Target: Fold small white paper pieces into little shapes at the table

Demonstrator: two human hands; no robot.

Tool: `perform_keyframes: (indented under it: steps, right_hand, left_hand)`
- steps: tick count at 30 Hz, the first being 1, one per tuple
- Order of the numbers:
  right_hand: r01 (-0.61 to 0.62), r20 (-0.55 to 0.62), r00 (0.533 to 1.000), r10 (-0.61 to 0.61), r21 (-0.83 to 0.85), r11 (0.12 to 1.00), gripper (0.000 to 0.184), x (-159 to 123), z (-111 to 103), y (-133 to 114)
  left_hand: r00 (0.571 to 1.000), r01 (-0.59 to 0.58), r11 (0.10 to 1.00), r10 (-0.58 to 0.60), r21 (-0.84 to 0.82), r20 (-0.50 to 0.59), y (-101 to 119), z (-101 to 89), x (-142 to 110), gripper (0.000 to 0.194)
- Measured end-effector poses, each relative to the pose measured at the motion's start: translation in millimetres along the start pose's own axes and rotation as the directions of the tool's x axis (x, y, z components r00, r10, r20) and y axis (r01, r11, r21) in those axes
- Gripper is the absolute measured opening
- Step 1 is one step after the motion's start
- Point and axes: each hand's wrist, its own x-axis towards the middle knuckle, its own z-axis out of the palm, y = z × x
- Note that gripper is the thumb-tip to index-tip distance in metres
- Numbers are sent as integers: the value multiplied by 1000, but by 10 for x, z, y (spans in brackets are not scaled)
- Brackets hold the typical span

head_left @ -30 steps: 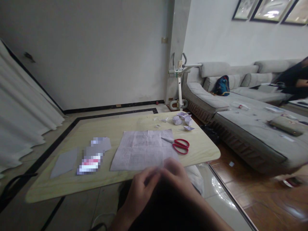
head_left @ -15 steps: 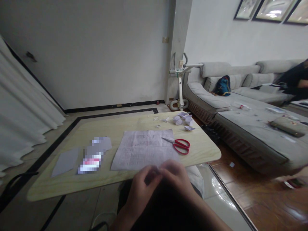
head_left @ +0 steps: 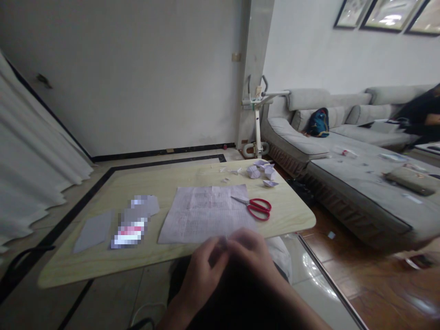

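Observation:
My left hand (head_left: 209,257) and my right hand (head_left: 250,250) meet at the fingertips over the near edge of the table. The fingers of both are curled and pressed together in a pinch. Whatever lies between them is mostly covered, with only a small pale bit showing, too blurred to name. Just beyond my hands, a large creased sheet of printed paper (head_left: 206,213) lies flat. Red-handled scissors (head_left: 258,208) rest partly on its right side, blades pointing left. Several small folded paper shapes (head_left: 254,172) sit at the far right corner.
On the pale wooden table (head_left: 85,270), a cut piece of white paper (head_left: 93,231) and a pixelated object (head_left: 130,224) lie at left. Paper scraps (head_left: 225,180) are near the far edge. A grey sofa (head_left: 357,197) stands at right, with a person (head_left: 421,114) on it.
Almost nothing differs. Both hands stay pinched together at the same spot, with at most a slight shift of the fingers.

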Motion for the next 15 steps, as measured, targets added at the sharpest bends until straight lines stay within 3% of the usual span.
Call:
perform_keyframes:
  steps: [15]
  right_hand:
    - [138, 5, 990, -139, -147, 979, 16, -34, 15, 0]
  left_hand:
    - [1000, 30, 995, -29, -99, 11, -14, 5, 2, 21]
